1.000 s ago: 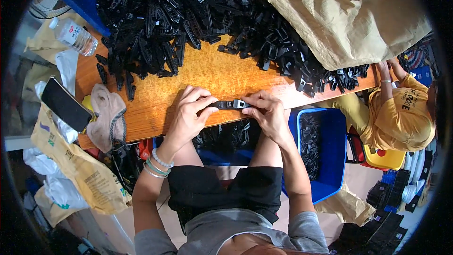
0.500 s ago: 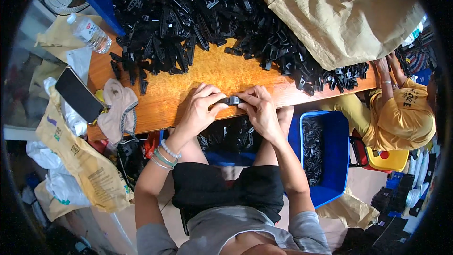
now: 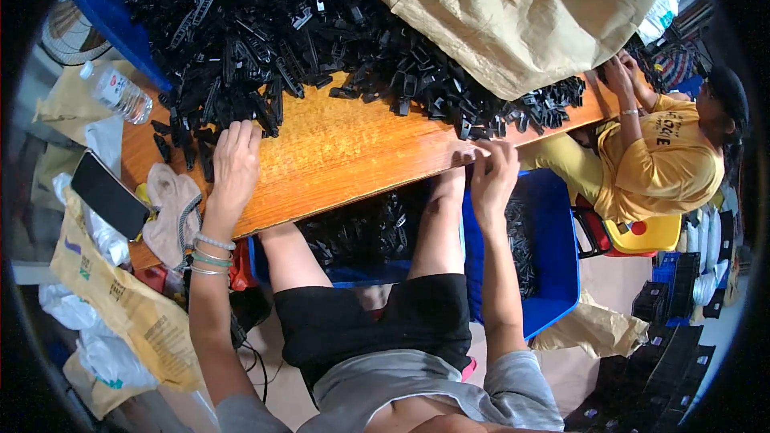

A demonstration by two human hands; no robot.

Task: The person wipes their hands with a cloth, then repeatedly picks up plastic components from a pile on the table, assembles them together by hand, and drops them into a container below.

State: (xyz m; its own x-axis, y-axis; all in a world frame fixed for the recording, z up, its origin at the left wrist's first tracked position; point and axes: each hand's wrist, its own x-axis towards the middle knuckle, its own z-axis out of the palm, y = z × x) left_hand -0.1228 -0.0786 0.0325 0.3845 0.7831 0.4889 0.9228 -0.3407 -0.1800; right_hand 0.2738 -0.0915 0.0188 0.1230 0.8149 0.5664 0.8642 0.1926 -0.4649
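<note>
My left hand [image 3: 236, 162] lies over the left part of the wooden table, at the near edge of a big pile of black plastic parts [image 3: 265, 40]. Its fingers are stretched out, beside a few long loose black parts [image 3: 191, 152]. By the table's front edge, my right hand [image 3: 494, 180] is raised with bent fingers, thumb and forefinger slightly apart. Small black clip-like parts [image 3: 465, 127] lie just beyond its fingertips. I see nothing held in either hand, though the right fingertips are partly blurred.
A brown sack [image 3: 521, 16] covers the pile's right side. Blue bins of black parts stand under the table [image 3: 353, 277] and by my right leg [image 3: 565, 273]. A phone [image 3: 110, 195], cloth [image 3: 170, 212] and bottle [image 3: 120, 95] are at left. A co-worker [image 3: 662, 152] sits at right.
My hands have parted from the middle, where both held a small black part. The left has gone left to the pile, the right rightward. That part is out of sight. The view has shifted.
</note>
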